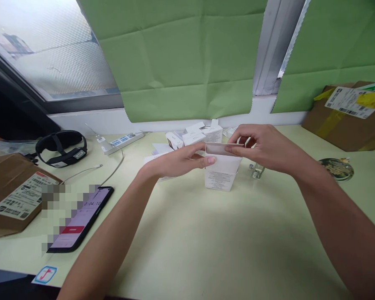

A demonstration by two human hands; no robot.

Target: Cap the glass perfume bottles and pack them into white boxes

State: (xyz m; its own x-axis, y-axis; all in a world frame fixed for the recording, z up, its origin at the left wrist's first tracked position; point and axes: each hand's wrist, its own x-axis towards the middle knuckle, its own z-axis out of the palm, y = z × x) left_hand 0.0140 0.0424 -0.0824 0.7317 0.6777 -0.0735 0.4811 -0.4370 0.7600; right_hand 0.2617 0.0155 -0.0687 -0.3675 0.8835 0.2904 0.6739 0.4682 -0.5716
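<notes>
Both hands, left hand (181, 160) and right hand (265, 148), pinch the open top flap of a small white cardboard box (221, 173) standing on the pale yellow table (206, 241), more white boxes (193, 135) just beyond.

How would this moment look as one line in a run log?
left hand: steadies small white box | right hand: pinches its top flap | box: upright on table | behind: more white boxes | left: phone

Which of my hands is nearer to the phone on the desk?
Left. The left hand holds the white box, right of the phone; the right hand is farther right.
</notes>
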